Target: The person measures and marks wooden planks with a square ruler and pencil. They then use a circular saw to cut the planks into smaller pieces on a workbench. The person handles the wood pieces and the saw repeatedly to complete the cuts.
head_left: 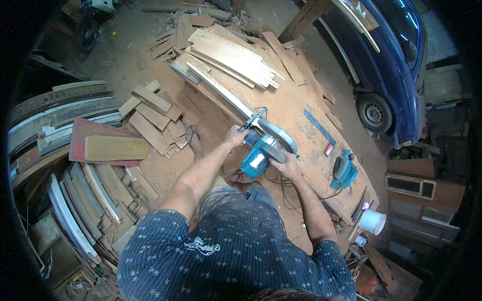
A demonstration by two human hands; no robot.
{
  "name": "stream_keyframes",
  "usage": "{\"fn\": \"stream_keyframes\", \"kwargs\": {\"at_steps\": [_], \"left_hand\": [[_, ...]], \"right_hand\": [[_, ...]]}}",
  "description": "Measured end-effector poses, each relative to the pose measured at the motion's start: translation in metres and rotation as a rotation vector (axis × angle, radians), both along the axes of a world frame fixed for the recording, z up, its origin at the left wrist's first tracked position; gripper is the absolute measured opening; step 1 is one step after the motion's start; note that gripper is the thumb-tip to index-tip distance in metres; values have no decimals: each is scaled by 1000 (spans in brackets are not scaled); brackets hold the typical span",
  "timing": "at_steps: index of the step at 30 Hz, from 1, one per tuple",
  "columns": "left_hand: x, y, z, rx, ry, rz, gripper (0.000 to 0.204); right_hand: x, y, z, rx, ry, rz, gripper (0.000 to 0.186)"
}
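Note:
A teal circular saw (255, 159) with a grey blade guard rests at the near-left edge of the wooden workbench (288, 108). My right hand (286, 164) is closed round its rear handle. At the front of the saw, my left hand (236, 136) grips it beside the base; the fingertips are partly hidden. A long, narrow, pale strip of wood (223, 91) runs along the bench edge up to the saw. The blade is hidden by the guard, so I cannot tell whether it touches the wood.
On the bench lie stacked pale boards (228, 55), a blue straight tool (319, 126) and a teal power planer (344, 170). A cable (286, 193) hangs by the near edge. Timber piles (155, 113) cover the left floor. A white bucket (372, 221) and blue vehicle (391, 65) stand right.

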State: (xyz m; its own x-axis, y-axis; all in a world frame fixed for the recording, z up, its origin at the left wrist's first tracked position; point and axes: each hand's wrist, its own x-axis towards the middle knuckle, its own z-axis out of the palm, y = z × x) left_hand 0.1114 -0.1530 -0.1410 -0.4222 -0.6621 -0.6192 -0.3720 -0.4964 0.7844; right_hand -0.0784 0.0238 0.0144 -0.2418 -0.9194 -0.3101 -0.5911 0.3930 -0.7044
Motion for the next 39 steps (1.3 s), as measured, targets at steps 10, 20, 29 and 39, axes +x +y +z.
{"fn": "stream_keyframes", "kwargs": {"at_steps": [10,20,29,39], "left_hand": [[14,-17,10,33,-1,14,42],[26,-30,14,6,-18,-35,44],[30,-40,-1,7,-15,-2,45],[41,-65,18,25,-28,-11,40]], "right_hand": [[19,-22,6,-6,-50,-7,39],[29,-32,5,68,-30,-29,40],[33,-44,-1,-25,30,26,43],[47,-68,2,27,48,8,41]]}}
